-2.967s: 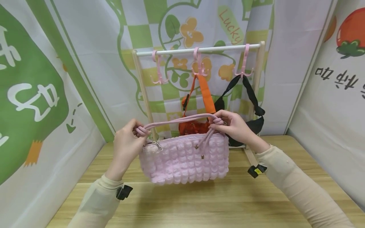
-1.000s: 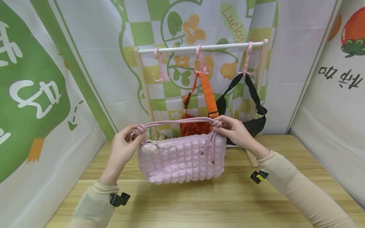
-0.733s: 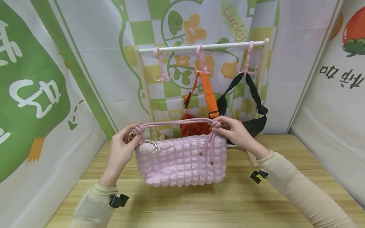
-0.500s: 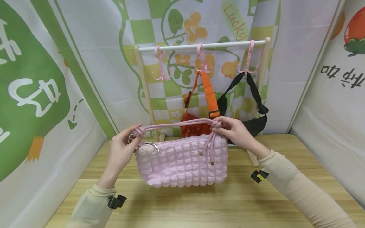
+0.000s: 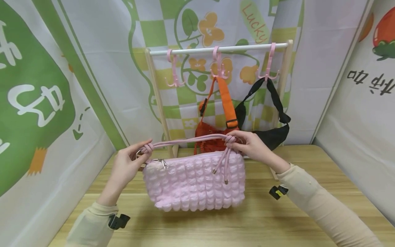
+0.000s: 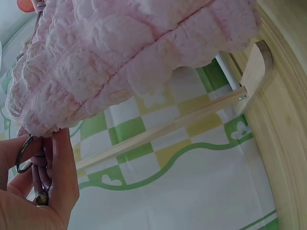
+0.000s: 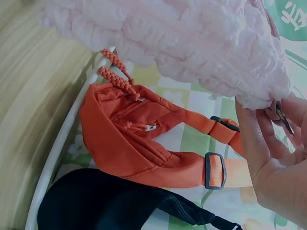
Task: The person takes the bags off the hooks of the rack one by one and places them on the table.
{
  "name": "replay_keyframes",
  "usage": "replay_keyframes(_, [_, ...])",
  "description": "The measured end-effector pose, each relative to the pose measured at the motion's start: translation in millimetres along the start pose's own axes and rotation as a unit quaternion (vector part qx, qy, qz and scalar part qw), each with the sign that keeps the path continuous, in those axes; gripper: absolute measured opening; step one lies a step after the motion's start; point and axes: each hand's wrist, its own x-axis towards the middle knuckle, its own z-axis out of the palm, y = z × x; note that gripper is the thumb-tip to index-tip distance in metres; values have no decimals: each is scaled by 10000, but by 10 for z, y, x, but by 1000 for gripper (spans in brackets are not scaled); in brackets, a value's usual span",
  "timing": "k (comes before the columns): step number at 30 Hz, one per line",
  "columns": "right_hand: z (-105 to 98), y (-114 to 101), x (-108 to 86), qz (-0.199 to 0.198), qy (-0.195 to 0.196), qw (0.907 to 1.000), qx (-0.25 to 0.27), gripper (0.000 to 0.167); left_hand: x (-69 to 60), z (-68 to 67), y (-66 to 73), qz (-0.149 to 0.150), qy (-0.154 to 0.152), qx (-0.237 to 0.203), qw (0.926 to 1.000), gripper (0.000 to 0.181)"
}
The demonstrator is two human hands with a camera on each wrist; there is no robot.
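Note:
A pink puffy handbag [image 5: 194, 181] hangs between the two hands, just above the table. My left hand [image 5: 124, 168] pinches the knot at the left end of its cord handle [image 5: 188, 140], near a metal ring [image 6: 24, 154]. The right hand [image 5: 251, 147] pinches the knot at the handle's other end, where two cord tails with metal tips dangle. The bag's zipper pull [image 5: 163, 164] lies at the upper left. Behind it, an orange waist bag [image 7: 139, 139] and a black bag [image 5: 273, 135] hang from the rack, partly hidden in the head view.
The rack [image 5: 197, 51] has a white bar on wooden posts. Three pink hooks hang from it; the left hook [image 5: 175, 73] carries nothing. Beneath is a wooden table [image 5: 200, 228], with printed cloth walls on the left, right and back.
Both hands have lowered the pink handbag and brought it slightly nearer and to the left. More of the orange bag shows behind it. Both hands keep their hold on the handle's ends.

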Motion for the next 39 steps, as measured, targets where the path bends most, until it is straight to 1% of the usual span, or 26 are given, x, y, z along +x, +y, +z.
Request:
replay_keyframes(6, [84, -2, 20, 149, -202, 9993, 269, 23, -23, -71, -35, -269, -259, -124, 9992, 43])
replay_keyframes(14, [208, 22, 35, 415, -323, 9980, 341, 25, -42, -161, -87, -580, -528, -193, 9967, 45])
replay_keyframes(20, [307, 29, 36, 686, -480, 9942, 675, 23, -63, -209, -142, -783, -741, -377, 9935, 44])
replay_keyframes(24, [367, 36, 55, 734, -529, 9918, 901, 21, -75, -244, -172, -844, -768, -389, 9927, 45])
replay_keyframes(30, [459, 90, 89, 734, -594, 9901, 1037, 19, -55, -287, -241, -1015, -766, -429, 9910, 46])
replay_keyframes(33, [511, 121, 105, 685, -603, 9904, 1039, 20, -52, -307, -294, -1150, -796, -423, 9893, 45])
replay_keyframes(39, [612, 132, 149, 723, -659, 9885, 1155, 22, -52, -362, -378, -1451, -882, -454, 9844, 48])
